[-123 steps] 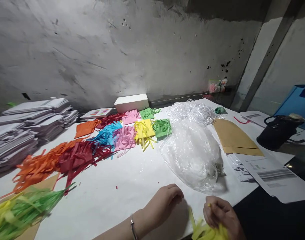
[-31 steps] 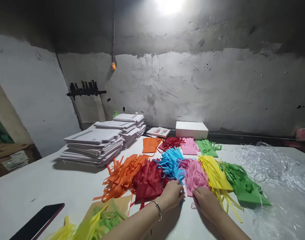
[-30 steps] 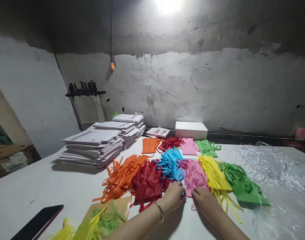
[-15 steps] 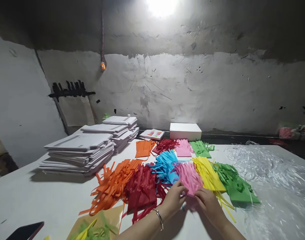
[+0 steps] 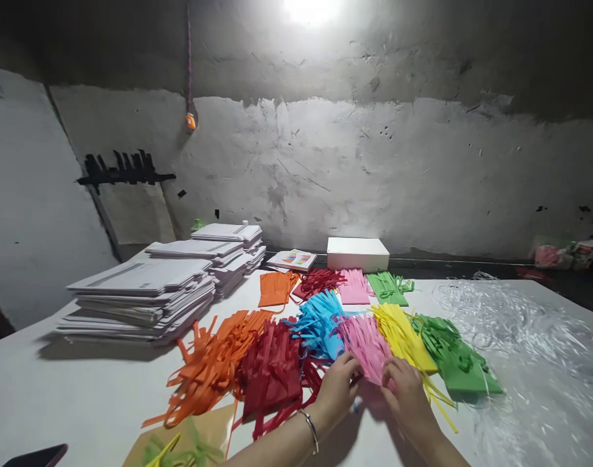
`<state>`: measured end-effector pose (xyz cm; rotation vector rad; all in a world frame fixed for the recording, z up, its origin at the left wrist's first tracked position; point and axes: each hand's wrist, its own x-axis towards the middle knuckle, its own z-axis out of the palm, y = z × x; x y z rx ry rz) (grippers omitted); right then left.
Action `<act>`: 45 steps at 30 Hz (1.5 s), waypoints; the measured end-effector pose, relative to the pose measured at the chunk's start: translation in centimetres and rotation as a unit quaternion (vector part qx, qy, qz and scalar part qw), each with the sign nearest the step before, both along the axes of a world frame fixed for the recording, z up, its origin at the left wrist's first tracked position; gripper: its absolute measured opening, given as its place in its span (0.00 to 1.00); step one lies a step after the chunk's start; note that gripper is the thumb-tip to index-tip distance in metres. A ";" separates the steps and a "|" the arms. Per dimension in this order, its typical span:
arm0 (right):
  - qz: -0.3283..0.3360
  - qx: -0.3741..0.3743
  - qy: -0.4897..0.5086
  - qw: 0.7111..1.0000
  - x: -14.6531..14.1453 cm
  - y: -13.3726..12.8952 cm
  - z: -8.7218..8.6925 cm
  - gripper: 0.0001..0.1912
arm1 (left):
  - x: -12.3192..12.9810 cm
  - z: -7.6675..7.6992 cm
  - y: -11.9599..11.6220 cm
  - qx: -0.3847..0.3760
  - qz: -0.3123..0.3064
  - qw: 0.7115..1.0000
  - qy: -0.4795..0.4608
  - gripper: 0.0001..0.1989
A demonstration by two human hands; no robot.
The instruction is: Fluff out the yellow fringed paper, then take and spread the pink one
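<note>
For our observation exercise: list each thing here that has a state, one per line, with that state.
Left hand: fingers curled on the pink cut-paper fringe pile.
Right hand: resting on the same pile's near edge.
Flat white cardboard box: closed.
Stacks of white paper sheets: piled flat.
Clear plastic film: crumpled.

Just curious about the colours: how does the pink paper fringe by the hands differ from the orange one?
The pink fringe lies under both hands' fingers; the orange fringe lies untouched, further left. Pink looks compact, orange sprawls in long loose strips. Both are cut paper strips on the white table.
</note>
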<state>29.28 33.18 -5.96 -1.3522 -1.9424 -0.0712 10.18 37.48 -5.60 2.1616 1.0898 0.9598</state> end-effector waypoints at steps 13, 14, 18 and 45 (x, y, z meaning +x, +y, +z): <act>0.077 0.048 -0.128 0.988 -0.6 0.3 -0.2 0.08 | -0.2 -0.1 -0.5 0.020 -0.009 0.999 0.029 0.10; 0.077 0.043 -0.128 0.988 -0.5 -0.1 -0.4 0.08 | -0.2 -0.2 -0.5 0.021 -0.008 0.999 0.030 0.10; 0.050 -0.010 -0.106 0.993 -0.7 -1.0 -0.4 0.09 | -0.3 -0.7 -0.6 0.021 -0.011 0.999 0.033 0.10; -0.033 -0.017 -0.030 0.999 -1.7 0.6 -0.3 0.11 | -0.9 0.3 -1.4 0.006 -0.041 0.999 -0.013 0.07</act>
